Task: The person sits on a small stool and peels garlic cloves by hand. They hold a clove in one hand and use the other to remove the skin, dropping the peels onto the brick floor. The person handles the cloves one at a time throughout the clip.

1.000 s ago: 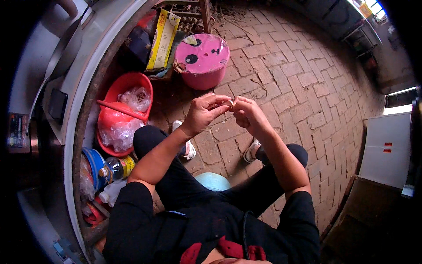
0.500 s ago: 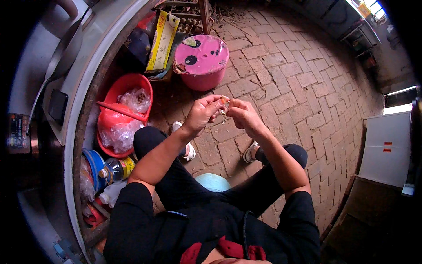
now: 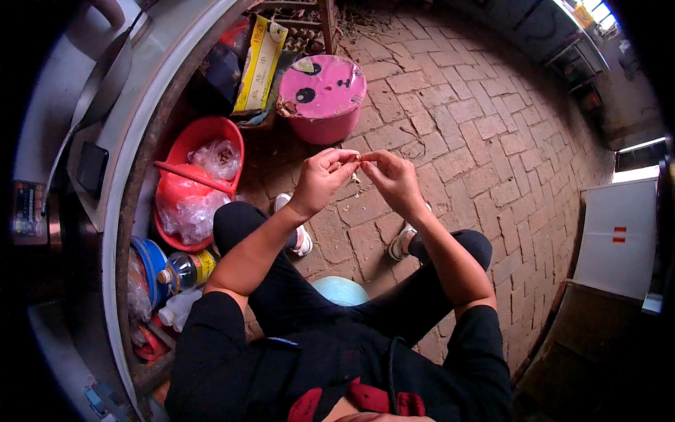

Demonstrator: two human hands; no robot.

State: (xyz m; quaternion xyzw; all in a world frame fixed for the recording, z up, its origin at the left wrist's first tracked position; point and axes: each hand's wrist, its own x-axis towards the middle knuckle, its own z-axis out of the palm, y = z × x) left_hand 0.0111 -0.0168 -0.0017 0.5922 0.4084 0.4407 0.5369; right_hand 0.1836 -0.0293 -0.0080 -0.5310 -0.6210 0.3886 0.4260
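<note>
Above the brick floor, in front of my knees, my left hand (image 3: pixel 325 181) and my right hand (image 3: pixel 391 181) meet fingertip to fingertip. Both are closed in a pinch on a small pale piece (image 3: pixel 357 157), mostly covered by the fingers and too small to name. Pale scraps (image 3: pixel 356 179) show just below the fingertips. Beyond my hands stands a round pink tub (image 3: pixel 323 130) with a cartoon face on its lid.
On the left, a red basket (image 3: pixel 238 141) holds plastic bags. Near it lie a bottle with a yellow label (image 3: pixel 204 266) and a blue-rimmed container (image 3: pixel 149 257). A yellow-and-white carton (image 3: pixel 260 67) leans behind. The counter edge (image 3: pixel 126 169) curves along the left; a white cabinet (image 3: pixel 615 243) stands at right.
My fingers have shifted around the small piece, and the right hand has turned, its fingertips now pointing left at the left hand's. Arms and surroundings stay about the same.
</note>
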